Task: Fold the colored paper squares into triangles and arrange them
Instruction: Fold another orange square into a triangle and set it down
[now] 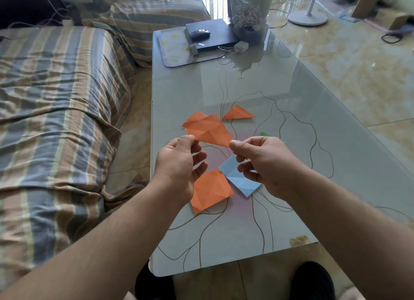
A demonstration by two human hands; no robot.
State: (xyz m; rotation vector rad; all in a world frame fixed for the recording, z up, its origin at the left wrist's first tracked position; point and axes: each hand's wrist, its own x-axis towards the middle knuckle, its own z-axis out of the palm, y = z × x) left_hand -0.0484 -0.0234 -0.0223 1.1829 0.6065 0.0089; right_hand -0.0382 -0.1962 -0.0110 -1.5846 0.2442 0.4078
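Surface: glossy glass table with thin brown line drawing, beside a striped, rumpled sofa.
Near papers: creased orange square lies flat at 6 o'clock of the hands, touching a pale blue square.
Left hand: pinches the left corner of a creased orange sheet held above the table.
Right hand: pinches its right corner.
Beyond: orange triangle at 12 o'clock; green scrap mostly hidden.
Far end: black laptop, mouse.
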